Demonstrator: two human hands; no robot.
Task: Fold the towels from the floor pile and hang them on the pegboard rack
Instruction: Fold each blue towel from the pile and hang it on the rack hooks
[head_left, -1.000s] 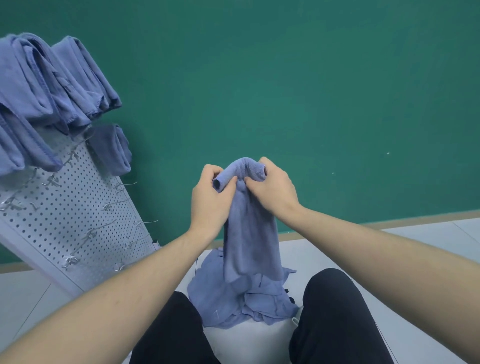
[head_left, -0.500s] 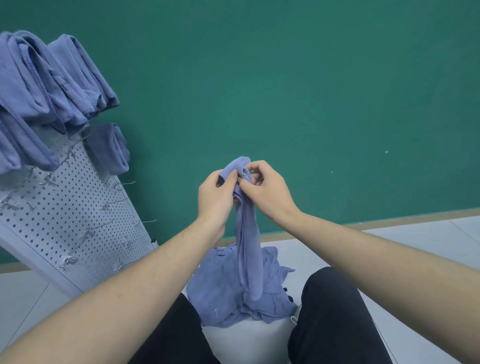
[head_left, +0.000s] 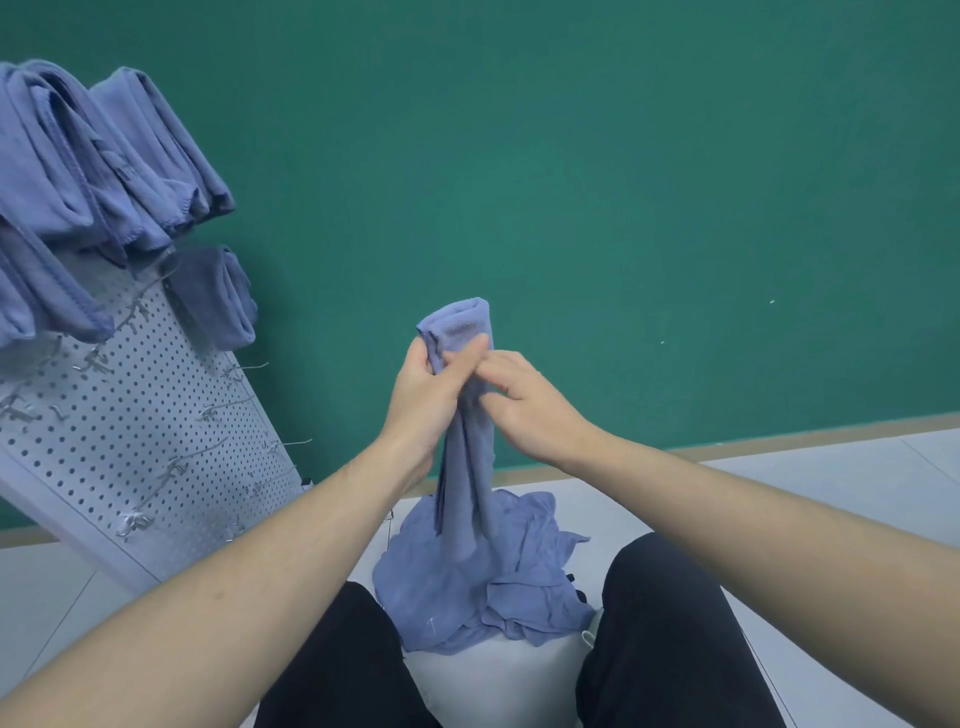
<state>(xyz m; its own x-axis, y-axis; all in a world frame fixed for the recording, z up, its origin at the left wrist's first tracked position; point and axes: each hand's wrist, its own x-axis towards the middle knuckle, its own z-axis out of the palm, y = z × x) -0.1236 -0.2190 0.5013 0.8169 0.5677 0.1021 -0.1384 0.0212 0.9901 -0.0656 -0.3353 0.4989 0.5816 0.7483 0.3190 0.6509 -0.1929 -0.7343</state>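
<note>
Since half a second ago, the folded top of the towel (head_left: 457, 325) has come up clear above my fists, where before it was buried between them, and my right hand (head_left: 524, 405) has slipped lower along the cloth. Now my left hand (head_left: 423, 395) grips the towel just under that rounded fold, fingers and thumb curled tight around the bunched fabric in the middle of the frame. My right hand sits just beside it, to the right and a little lower; its fingers are curled toward the hanging cloth and touch it, but I cannot tell whether they really pinch it. From my hands the towel hangs straight down as a narrow strip, its lower end reaching the pile (head_left: 483, 582) of crumpled blue towels on the floor (head_left: 831, 483) between my knees, lower centre of the frame. At the left edge leans the pegboard rack (head_left: 135, 431), tilted, its metal hooks (head_left: 208, 413) sticking out. Its upper hooks carry folded towels (head_left: 78, 171) bunched in the upper left corner, and one darker folded towel (head_left: 218, 296) hangs just below them, toward the rack's right edge. Behind everything stands a green wall (head_left: 623, 182).
</note>
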